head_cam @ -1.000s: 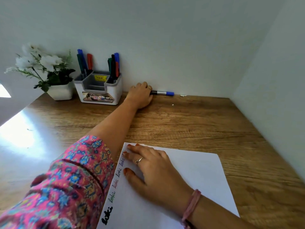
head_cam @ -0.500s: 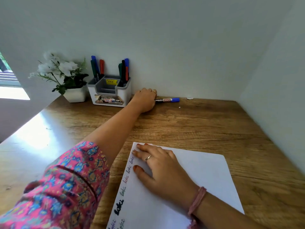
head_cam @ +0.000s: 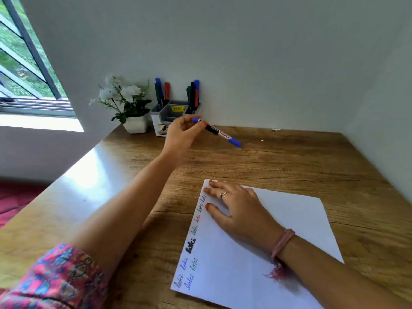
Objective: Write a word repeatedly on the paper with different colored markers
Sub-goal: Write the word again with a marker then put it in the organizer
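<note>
A white sheet of paper lies on the wooden desk, with one word written several times in different colours along its left edge. My right hand rests flat on the paper's upper left part. My left hand is raised above the desk near the back, pinching a blue-capped marker by its rear end. The marker slants down to the right, cap end lowest. A white and grey organizer behind my left hand holds several more markers.
A small white pot of white flowers stands left of the organizer against the wall. A window is at the far left. The desk meets walls at the back and right, with a tiny white scrap by the back wall.
My left hand has lifted the blue marker off the desk by the back wall and drawn it forward. The view has tilted and shifted. My right hand stays on the paper.
</note>
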{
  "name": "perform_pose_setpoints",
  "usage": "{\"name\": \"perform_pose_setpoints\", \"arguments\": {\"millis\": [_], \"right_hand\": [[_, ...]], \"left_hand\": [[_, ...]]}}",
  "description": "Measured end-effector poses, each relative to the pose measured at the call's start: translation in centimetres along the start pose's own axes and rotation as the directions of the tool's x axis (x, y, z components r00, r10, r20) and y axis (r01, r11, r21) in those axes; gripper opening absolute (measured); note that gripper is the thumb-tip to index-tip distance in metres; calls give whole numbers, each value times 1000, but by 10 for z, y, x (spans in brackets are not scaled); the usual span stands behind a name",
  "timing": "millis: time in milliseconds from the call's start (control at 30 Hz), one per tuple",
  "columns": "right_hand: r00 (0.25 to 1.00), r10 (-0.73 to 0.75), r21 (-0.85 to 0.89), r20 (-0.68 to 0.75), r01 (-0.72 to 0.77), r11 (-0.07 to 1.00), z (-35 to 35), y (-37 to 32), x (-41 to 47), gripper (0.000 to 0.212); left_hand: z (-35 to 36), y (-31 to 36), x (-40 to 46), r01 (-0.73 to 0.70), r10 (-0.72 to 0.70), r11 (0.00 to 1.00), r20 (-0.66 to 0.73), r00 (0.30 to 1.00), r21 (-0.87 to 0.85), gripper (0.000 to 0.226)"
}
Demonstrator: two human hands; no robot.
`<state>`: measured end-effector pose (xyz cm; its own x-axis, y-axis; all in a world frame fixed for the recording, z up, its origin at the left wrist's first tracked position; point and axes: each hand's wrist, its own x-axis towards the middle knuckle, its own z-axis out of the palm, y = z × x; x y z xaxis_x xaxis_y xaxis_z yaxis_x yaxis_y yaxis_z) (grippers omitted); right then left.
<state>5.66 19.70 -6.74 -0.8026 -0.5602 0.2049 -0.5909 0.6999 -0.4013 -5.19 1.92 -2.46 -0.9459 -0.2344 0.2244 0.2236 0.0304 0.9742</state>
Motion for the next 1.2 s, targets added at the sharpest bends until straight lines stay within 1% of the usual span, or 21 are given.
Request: {"name": "perform_pose_setpoints", "arguments": {"millis": [67,133,200,267,367,433,500,567,633,700,733,767,800,867,900,967,1000,1033,1067,1133,1200], "right_hand": [[1000,13,9,0,-13,1000,0,0,0,47],[1000,17,17,9,-17,1000,1,1,2,48],[1000,9,18,24,-9,1000,2,3,4,54],[1000,12,28,26,-13,1000,3,3,5,57],[1000,25,90,-4,-25,996,4,4,5,55],[998,45,150,-32,-40,988,6,9,5,51],[995,80,238,-61,-63,969,5,11,6,39],[988,128,368,-81,-90,925,0,11,6,24],[971,193,498,-142,-98,862,-5,11,7,24],[933,279,615,-226,-85,784,-12,9,10,19],[912,329,661,-245,-91,745,-16,6,11,17],[899,371,711,-232,-103,695,-21,2,11,22],[899,396,765,-187,-120,633,-25,-1,10,29],[924,379,848,-56,-157,507,-33,-9,7,37],[940,342,861,7,-180,476,-34,-11,6,37],[963,259,848,78,-201,490,-34,-14,5,33],[967,236,844,93,-202,497,-32,-13,5,36],[967,233,845,99,-205,493,-31,-11,5,45],[966,240,854,100,-207,477,-31,-9,6,47],[966,248,878,70,-178,444,-30,-8,7,32],[960,279,903,12,-130,409,-32,-5,8,17]], "left_hand": [[-9,10,-12,106,-104,971,20,994,-215,18],[-16,22,-23,181,-167,912,70,983,-367,16],[-22,32,-34,222,-195,879,107,975,-421,20],[-23,40,-44,258,-213,866,151,965,-429,23],[-20,42,-56,332,-253,855,239,938,-399,24],[-16,36,-61,376,-277,838,287,917,-394,29],[-15,29,-64,408,-293,829,326,899,-382,30],[-17,25,-66,414,-282,833,362,889,-367,26],[-20,21,-67,419,-277,827,378,884,-374,23],[-21,20,-68,412,-264,832,388,883,-372,22],[-20,21,-69,405,-256,840,396,882,-360,20],[-18,22,-71,398,-245,849,408,880,-348,19],[-16,24,-73,393,-235,856,424,875,-337,19],[-12,26,-77,392,-217,859,461,861,-328,21],[-11,26,-80,391,-208,863,480,853,-321,22],[-7,26,-83,382,-188,874,516,835,-299,23],[-6,26,-85,378,-184,880,527,830,-288,23],[-5,26,-86,370,-181,889,533,827,-271,22],[-5,26,-87,352,-179,905,536,825,-240,21],[-5,29,-88,288,-192,953,547,814,-94,30],[-8,32,-90,238,-253,966,587,769,105,47]]}}
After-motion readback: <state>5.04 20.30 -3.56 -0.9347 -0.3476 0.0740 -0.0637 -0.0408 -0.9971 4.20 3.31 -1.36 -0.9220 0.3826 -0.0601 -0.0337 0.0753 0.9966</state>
